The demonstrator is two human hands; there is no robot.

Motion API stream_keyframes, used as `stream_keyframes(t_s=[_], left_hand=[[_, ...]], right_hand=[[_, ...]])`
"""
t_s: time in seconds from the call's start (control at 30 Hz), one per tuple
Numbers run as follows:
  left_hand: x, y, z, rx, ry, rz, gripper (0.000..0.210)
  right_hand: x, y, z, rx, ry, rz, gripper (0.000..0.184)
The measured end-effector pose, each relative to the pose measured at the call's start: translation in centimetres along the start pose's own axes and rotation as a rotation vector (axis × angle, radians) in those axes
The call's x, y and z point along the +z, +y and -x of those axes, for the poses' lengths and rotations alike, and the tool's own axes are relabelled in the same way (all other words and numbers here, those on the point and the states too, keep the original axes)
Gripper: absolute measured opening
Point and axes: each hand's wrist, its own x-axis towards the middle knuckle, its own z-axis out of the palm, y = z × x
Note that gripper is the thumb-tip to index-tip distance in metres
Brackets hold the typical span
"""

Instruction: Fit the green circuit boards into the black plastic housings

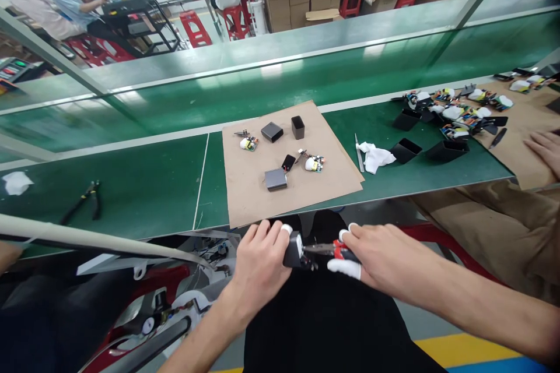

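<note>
Lower centre of frame, over lap: left hand (261,256) curled round small black housing (292,249). Right hand (380,256) closed on red-handled pliers (333,250), tips touching housing. Cardboard sheet (341,175) above, holding loose parts.

On the cardboard sheet (262,198): two circuit boards (249,143) (314,164), three black housings (272,132) (298,127) (288,162), one grey block (276,179). Left of the sheet: one pair of pliers (83,201).
</note>
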Motion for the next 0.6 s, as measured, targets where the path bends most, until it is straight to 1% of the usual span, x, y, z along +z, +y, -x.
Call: stream_keyframes(t_s=[0.1, 0.13, 0.2, 0.27, 0.3, 0.37, 0.43, 0.53, 0.6], left_hand=[[0.5, 2.2, 1.4, -0.066, 0.007, 0.1, 0.051], [0.7, 2.8, 1.9, -0.094, 0.008, 0.132, 0.051], [0.8, 4.1, 2.4, -0.14, -0.019, 0.169, 0.041], [0.4, 5.0, 2.8, -0.149, -0.071, 0.19, 0.03], [0.0, 5.4, 3.0, -0.144, -0.102, 0.205, 0.029], [-1.2, 6.1, 3.7, -0.117, -0.163, 0.249, 0.03], [-2.7, 6.6, 4.9, -0.065, -0.183, 0.28, 0.032], [-4.8, 7.1, 7.1, 0.021, -0.136, 0.267, 0.035], [-5.6, 7.6, 8.4, 0.071, -0.184, 0.242, 0.033]], right_hand=[[1.5, -1.2, 1.4, -0.021, 0.062, 0.064, 0.015], [2.0, -1.5, 1.8, -0.023, 0.079, 0.078, 0.015], [2.7, -1.9, 2.7, -0.024, 0.103, 0.095, 0.015], [3.1, -2.2, 3.7, -0.043, 0.088, 0.089, 0.01], [3.1, -2.2, 4.3, -0.062, 0.074, 0.078, 0.009], [3.0, -2.3, 5.8, -0.116, 0.061, 0.035, 0.019], [2.9, -2.5, 7.4, -0.164, 0.068, -0.047, 0.025], [2.9, -2.7, 9.4, -0.213, 0.044, -0.203, 0.018], [3.4, -3.0, 10.4, -0.233, 0.025, -0.289, 0.011]])
